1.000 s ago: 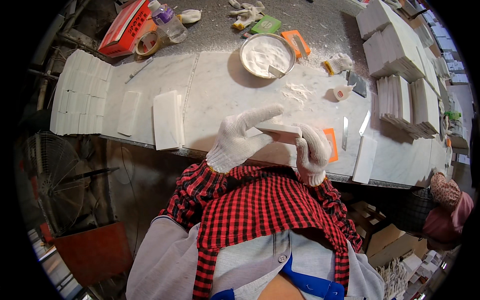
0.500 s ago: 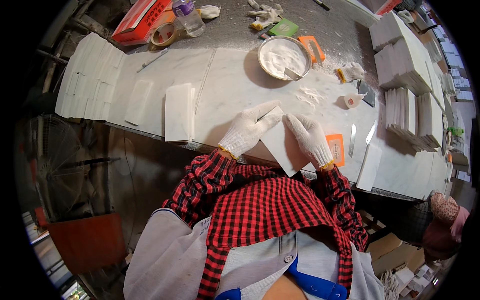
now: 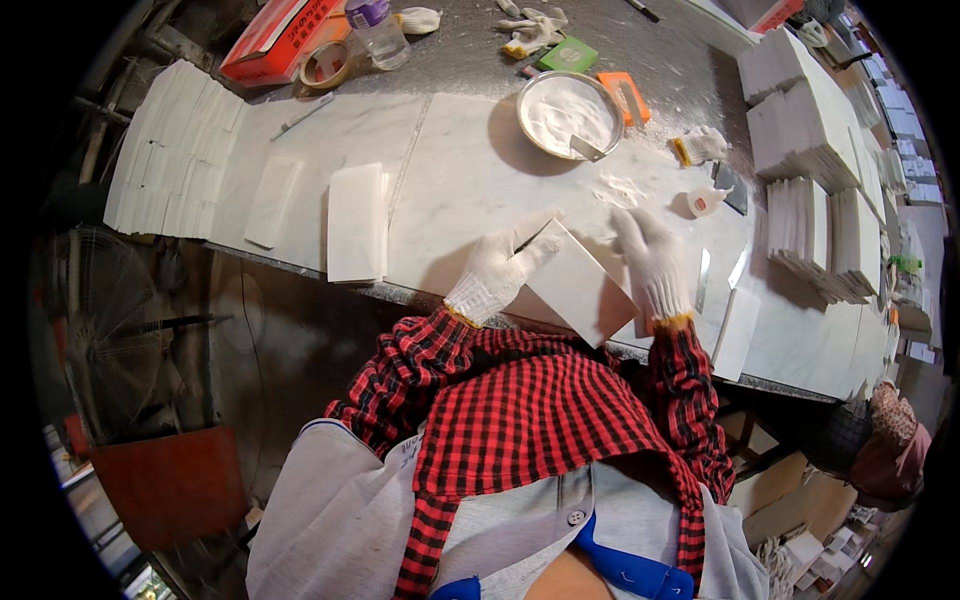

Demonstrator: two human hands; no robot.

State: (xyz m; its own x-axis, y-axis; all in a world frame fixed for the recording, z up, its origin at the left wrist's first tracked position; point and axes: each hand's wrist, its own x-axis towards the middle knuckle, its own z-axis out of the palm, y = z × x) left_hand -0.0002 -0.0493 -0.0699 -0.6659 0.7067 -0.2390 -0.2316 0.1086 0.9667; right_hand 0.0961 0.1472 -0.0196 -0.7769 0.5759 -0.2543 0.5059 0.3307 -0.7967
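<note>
In a white knitted glove, my left hand (image 3: pixel 503 262) is closed on the upper left edge of a flat white tile (image 3: pixel 582 285). The tile is tilted, its lower corner near the table's front edge. My right hand (image 3: pixel 652 262), gloved likewise, is off the tile, just to its right. Its fingers stretch toward a small patch of white powder (image 3: pixel 620 190), and nothing shows in them. Beyond the powder stands a metal bowl (image 3: pixel 568 112) of white powder, with a scraper blade (image 3: pixel 585 147) in it. A small white squeeze bottle (image 3: pixel 708 201) lies right of my right hand.
Stacked white tiles stand at the left (image 3: pixel 175 155) and right (image 3: pixel 805 125). A shorter tile stack (image 3: pixel 355 223) is left of my left hand. Blades (image 3: pixel 704 280) and a narrow white strip (image 3: pixel 736 333) lie to the right. Tape (image 3: pixel 326 64), a bottle (image 3: pixel 378 38) and gloves (image 3: pixel 535 32) are farther back.
My right hand has let go of the tile and moved right and slightly up toward the powder. The tile stays in my left hand. The orange box on the right is now hidden behind my right hand.
</note>
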